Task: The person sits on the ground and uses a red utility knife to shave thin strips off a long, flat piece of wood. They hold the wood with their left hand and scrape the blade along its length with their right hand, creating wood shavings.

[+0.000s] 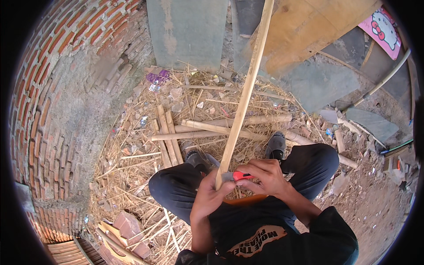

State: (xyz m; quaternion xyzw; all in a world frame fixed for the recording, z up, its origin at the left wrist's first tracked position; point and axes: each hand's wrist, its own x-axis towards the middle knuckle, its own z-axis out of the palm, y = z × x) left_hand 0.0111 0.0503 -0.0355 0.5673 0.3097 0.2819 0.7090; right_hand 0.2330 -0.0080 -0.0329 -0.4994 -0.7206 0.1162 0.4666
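A long, pale bamboo strip slants up and away from my lap, past the top of the view. My left hand is closed round its near end, the thumb lying along it. In my right hand is a utility knife with a red handle and a black part. Its grey blade points left and meets the strip's edge just above my left thumb. Part of the blade is hidden by the strip and my fingers. Both hands are close together between my bent knees.
Bamboo poles and split lengths lie beyond my feet on ground littered with straw and shavings. A brick wall rises at left. Grey boards and a brown sheet lean at the back. Broken bricks lie lower left.
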